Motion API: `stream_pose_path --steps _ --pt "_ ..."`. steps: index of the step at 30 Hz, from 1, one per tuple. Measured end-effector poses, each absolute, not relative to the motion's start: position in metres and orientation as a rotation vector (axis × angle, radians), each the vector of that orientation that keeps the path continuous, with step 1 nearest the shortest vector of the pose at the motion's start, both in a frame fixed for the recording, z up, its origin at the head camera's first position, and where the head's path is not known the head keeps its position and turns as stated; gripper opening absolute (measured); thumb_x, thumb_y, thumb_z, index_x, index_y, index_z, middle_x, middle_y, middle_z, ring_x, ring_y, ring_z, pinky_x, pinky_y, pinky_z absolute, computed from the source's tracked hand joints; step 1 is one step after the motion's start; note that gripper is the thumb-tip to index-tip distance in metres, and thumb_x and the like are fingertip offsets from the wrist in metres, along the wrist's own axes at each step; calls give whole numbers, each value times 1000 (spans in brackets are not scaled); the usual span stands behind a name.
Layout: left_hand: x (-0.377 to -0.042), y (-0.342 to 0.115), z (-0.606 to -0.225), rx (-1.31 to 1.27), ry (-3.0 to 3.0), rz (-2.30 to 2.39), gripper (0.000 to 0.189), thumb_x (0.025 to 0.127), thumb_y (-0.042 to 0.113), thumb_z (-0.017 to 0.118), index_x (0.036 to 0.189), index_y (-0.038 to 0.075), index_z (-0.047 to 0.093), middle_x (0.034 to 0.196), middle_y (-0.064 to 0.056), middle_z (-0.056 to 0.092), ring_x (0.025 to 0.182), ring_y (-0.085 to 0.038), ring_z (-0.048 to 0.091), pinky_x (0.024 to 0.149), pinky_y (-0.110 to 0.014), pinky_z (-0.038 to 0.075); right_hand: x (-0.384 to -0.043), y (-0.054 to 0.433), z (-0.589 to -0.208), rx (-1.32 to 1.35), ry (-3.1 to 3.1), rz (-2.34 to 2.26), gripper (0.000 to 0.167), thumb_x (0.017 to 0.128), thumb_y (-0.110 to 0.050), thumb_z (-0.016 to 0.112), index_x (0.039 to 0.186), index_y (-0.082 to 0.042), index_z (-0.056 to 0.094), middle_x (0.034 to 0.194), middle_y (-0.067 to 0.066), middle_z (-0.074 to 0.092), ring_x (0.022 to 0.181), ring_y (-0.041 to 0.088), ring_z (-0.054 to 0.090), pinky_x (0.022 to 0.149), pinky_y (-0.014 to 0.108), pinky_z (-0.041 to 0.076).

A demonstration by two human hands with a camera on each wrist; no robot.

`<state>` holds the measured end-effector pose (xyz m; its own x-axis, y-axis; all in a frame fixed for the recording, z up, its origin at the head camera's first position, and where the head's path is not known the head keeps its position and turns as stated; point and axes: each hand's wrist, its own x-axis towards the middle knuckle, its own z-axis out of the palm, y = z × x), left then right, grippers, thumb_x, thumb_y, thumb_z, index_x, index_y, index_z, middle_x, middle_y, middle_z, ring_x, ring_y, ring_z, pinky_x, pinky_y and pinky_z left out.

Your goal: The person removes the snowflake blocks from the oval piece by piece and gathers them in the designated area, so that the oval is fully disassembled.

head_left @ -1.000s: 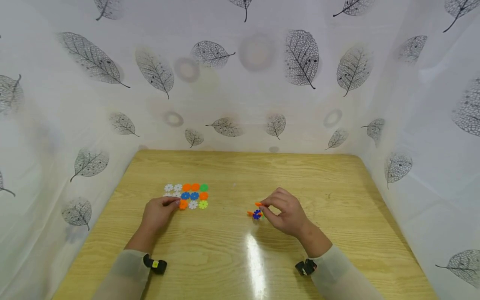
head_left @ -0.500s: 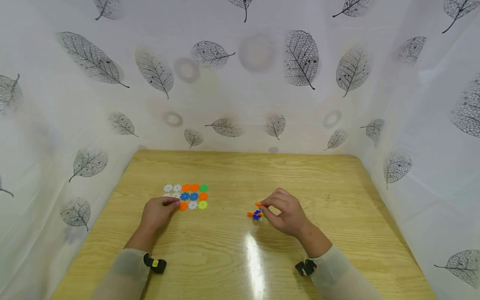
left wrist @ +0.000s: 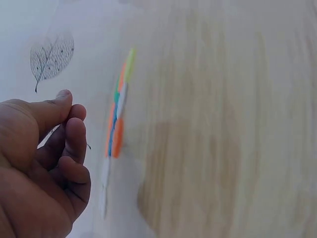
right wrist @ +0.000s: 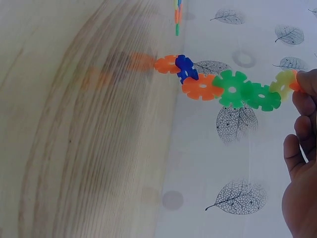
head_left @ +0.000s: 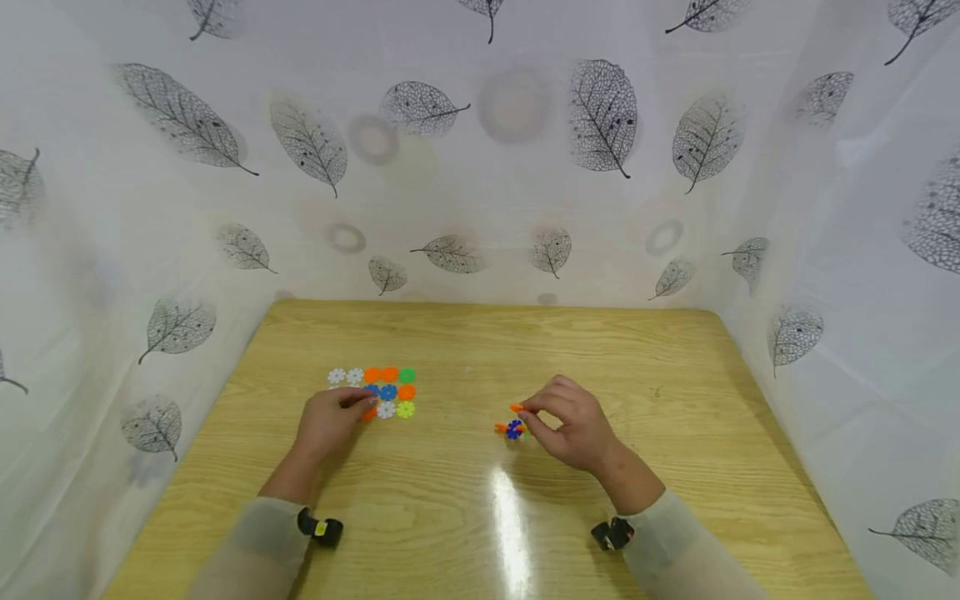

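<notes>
My right hand [head_left: 573, 425] pinches the orange end piece [right wrist: 295, 82] of a chain of notched plastic snowflake discs. In the right wrist view the chain runs away from the fingertips as yellow, two green [right wrist: 232, 89], orange, blue [right wrist: 186, 69] and orange discs. Its far end is close over the table. My left hand [head_left: 330, 421] hovers at rows of loose snowflake discs [head_left: 388, 392], covering some at the near left. In the left wrist view its thumb and curled fingers [left wrist: 75, 133] come together, with nothing showing between them.
The loose discs lie flat in neat rows on the wooden table [head_left: 435, 500], with a green disc [head_left: 407, 376] at the back right corner and a yellow-green disc [head_left: 406, 409] at the front right. A white leaf-print curtain [head_left: 480, 183] encloses the table's back and sides.
My left hand has shifted to the right over the disc rows, now covering part of a blue disc and the near orange one. The right hand and its chain have stayed in place.
</notes>
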<state>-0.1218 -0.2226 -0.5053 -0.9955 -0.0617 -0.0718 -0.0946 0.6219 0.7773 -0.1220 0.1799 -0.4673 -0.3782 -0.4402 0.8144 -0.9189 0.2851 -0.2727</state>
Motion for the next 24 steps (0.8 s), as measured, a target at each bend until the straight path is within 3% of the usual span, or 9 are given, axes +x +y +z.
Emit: stream_pose_path --steps 8,14,24 --pt "-123 -207 -499 -54 2731 1453 29 100 29 73 118 7 78 111 -8 76 95 -24 72 77 -32 59 -122 180 -467 1218 -1952 1000 16 81 0 83 94 -8 79 87 -1 74 75 15 64 65 30 51" --pt "-122 -193 -490 -1 2672 1515 29 100 29 73 118 7 78 109 -8 76 94 -28 72 75 -34 59 -121 180 -466 1217 -1959 997 14 82 -1 82 94 -7 79 88 -1 74 75 15 63 66 29 51" --pt "-120 -162 -479 132 2592 1628 30 97 31 76 116 8 79 102 -2 76 89 -21 70 74 -34 58 -121 178 -467 1220 -1959 1003 18 80 2 83 96 -7 80 89 0 75 76 15 64 67 29 50"
